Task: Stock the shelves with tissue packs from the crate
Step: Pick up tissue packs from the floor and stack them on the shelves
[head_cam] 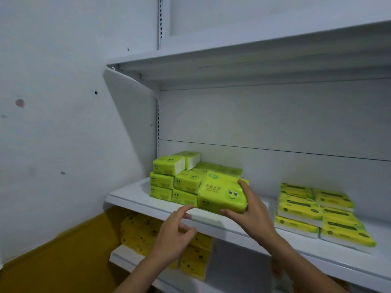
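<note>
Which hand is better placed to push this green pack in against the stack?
Right. The right hand grips the green tissue pack at its right end, beside the stack on the shelf. The left hand is open in front of the shelf edge, holding nothing.

Lime-green smiley tissue pack point(220, 195), tilted at the shelf point(135, 197) front, gripped by the right hand's fingers point(243, 185); matching stacked packs point(169, 180) just left.

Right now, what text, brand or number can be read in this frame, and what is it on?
No text can be quoted.
Gold characters on the held tissue pack, gripped by the right hand: too blurred to read.
Dark labels on the yellow-green packs at right: too small to read.
</note>
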A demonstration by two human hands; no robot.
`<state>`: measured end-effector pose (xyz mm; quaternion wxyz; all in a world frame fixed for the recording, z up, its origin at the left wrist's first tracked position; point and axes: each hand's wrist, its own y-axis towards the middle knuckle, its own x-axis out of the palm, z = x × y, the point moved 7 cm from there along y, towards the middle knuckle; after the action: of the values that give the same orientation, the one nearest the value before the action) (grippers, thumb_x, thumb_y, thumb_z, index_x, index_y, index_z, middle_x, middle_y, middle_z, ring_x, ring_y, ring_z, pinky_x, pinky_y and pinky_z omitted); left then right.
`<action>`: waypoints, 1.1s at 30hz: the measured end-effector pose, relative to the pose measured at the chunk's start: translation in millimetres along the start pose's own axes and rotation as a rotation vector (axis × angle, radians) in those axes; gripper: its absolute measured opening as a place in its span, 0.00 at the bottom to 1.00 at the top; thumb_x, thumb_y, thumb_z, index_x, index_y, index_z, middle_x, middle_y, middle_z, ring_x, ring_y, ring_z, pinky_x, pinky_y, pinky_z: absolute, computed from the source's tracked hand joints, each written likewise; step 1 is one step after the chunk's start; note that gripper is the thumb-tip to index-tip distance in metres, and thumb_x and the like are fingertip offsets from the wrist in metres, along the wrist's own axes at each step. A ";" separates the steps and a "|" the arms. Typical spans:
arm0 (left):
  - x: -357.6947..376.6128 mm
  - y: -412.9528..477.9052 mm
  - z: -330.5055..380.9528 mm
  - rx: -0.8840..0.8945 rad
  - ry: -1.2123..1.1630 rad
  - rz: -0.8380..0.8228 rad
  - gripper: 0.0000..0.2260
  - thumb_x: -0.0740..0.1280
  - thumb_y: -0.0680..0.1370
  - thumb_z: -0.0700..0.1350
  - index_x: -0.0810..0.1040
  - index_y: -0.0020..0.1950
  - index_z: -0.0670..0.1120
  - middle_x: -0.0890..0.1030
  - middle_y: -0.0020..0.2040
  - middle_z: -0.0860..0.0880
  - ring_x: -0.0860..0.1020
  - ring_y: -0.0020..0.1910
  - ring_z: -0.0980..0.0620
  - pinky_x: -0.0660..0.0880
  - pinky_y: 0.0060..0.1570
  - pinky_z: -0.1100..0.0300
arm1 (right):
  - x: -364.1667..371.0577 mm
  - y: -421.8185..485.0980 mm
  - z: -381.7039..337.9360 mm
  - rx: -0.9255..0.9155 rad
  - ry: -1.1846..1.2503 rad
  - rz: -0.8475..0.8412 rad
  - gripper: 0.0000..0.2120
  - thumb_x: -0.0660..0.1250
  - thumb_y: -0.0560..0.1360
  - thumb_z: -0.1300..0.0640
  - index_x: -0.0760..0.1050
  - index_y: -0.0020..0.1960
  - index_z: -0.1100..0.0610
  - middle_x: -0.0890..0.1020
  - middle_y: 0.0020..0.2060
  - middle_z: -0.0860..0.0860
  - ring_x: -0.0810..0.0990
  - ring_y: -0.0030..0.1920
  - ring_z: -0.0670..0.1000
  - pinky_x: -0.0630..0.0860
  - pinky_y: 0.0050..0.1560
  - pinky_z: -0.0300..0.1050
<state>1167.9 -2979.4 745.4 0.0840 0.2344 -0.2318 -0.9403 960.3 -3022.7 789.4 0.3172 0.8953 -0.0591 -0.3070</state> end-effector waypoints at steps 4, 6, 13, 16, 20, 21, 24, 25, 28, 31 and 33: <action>11.4 33.6 -30.4 -0.057 0.000 -0.017 0.18 0.67 0.75 0.41 0.70 0.61 0.57 0.75 0.53 0.54 0.78 0.41 0.56 0.72 0.40 0.71 | 4.2 56.6 22.1 -0.008 -0.020 0.033 0.47 0.78 0.63 0.50 0.57 0.75 0.50 0.70 0.66 0.54 0.70 0.64 0.54 0.67 0.61 0.46; 16.6 55.8 -47.4 -0.081 0.002 -0.026 0.17 0.67 0.76 0.43 0.70 0.61 0.57 0.74 0.54 0.55 0.77 0.44 0.56 0.73 0.41 0.70 | 8.7 91.2 33.4 -0.033 -0.048 0.055 0.46 0.78 0.64 0.51 0.57 0.75 0.52 0.70 0.67 0.55 0.70 0.65 0.55 0.66 0.60 0.44; 27.9 142.1 -100.9 -0.131 0.059 -0.013 0.16 0.69 0.74 0.40 0.71 0.54 0.58 0.76 0.53 0.55 0.76 0.39 0.66 0.73 0.40 0.68 | 40.5 212.5 77.0 -0.018 -0.188 0.011 0.46 0.74 0.66 0.43 0.53 0.75 0.47 0.67 0.71 0.51 0.68 0.68 0.55 0.68 0.62 0.50; 37.7 169.6 -111.7 -0.124 0.036 0.003 0.16 0.69 0.68 0.43 0.74 0.50 0.60 0.78 0.50 0.54 0.77 0.38 0.64 0.73 0.39 0.66 | 71.2 257.9 95.1 0.007 -0.181 -0.063 0.45 0.74 0.67 0.44 0.53 0.76 0.49 0.68 0.70 0.53 0.69 0.68 0.56 0.68 0.62 0.47; 33.4 191.6 -121.5 -0.070 0.040 0.009 0.13 0.66 0.62 0.51 0.77 0.45 0.60 0.79 0.39 0.59 0.76 0.34 0.62 0.71 0.37 0.67 | 106.6 291.1 127.3 0.099 -0.109 -0.149 0.47 0.75 0.65 0.43 0.53 0.76 0.48 0.70 0.69 0.52 0.70 0.66 0.56 0.69 0.65 0.48; 31.7 196.6 -121.8 -0.062 0.030 0.008 0.12 0.66 0.62 0.52 0.76 0.44 0.60 0.79 0.37 0.59 0.75 0.33 0.62 0.70 0.37 0.67 | 113.9 297.9 136.1 0.130 -0.110 -0.166 0.47 0.75 0.65 0.42 0.53 0.76 0.48 0.70 0.68 0.52 0.71 0.66 0.56 0.69 0.65 0.49; 28.3 204.2 -122.2 -0.077 0.011 0.008 0.10 0.67 0.63 0.48 0.76 0.43 0.57 0.80 0.35 0.55 0.74 0.32 0.62 0.69 0.35 0.69 | 130.1 313.4 152.4 0.200 -0.113 -0.209 0.48 0.74 0.64 0.40 0.52 0.76 0.48 0.72 0.67 0.53 0.73 0.64 0.57 0.71 0.63 0.51; 28.5 205.7 -122.0 -0.080 0.005 0.003 0.10 0.67 0.62 0.49 0.76 0.43 0.57 0.80 0.35 0.54 0.73 0.32 0.61 0.68 0.35 0.68 | 134.7 317.6 156.1 0.214 -0.134 -0.234 0.47 0.73 0.65 0.39 0.51 0.76 0.48 0.72 0.67 0.54 0.72 0.64 0.57 0.71 0.63 0.50; 29.1 208.6 -122.6 -0.074 0.035 -0.018 0.12 0.65 0.61 0.53 0.75 0.44 0.57 0.80 0.36 0.52 0.74 0.33 0.61 0.69 0.36 0.66 | 146.3 323.7 159.0 0.256 -0.206 -0.293 0.47 0.70 0.68 0.37 0.47 0.77 0.48 0.71 0.68 0.55 0.71 0.66 0.58 0.70 0.63 0.49; 27.9 209.6 -122.3 -0.079 0.062 -0.016 0.12 0.65 0.61 0.53 0.74 0.43 0.58 0.80 0.37 0.51 0.75 0.34 0.60 0.70 0.37 0.65 | 150.6 326.6 159.2 0.284 -0.294 -0.286 0.49 0.67 0.68 0.33 0.40 0.77 0.45 0.70 0.69 0.56 0.69 0.67 0.60 0.69 0.65 0.54; 27.5 209.1 -120.9 -0.088 0.079 -0.028 0.11 0.66 0.62 0.52 0.74 0.43 0.58 0.80 0.37 0.49 0.76 0.35 0.60 0.70 0.38 0.65 | 148.4 326.4 159.8 0.322 -0.383 -0.256 0.50 0.65 0.69 0.32 0.37 0.76 0.47 0.67 0.70 0.58 0.67 0.68 0.61 0.66 0.66 0.57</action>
<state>1212.1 -3218.3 739.1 0.0903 0.2705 -0.1833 -0.9408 1014.9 -3410.8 813.1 0.1124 0.8601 -0.0523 -0.4948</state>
